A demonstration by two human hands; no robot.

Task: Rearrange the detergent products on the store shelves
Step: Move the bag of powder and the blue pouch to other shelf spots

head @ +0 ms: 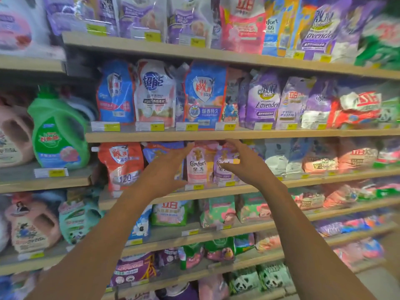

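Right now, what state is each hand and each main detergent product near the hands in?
Left hand: open, fingers spread, in front of the blue pouch, gripping nothing.
Right hand: open, fingers at the purple pouch's top, not closed.
Pink Comfort refill pouch: upright on the shelf.
Purple Comfort refill pouch: upright, beside the pink one.
Red spouted refill pouch: upright, cap on.
Green plastic detergent jug: upright, capped.
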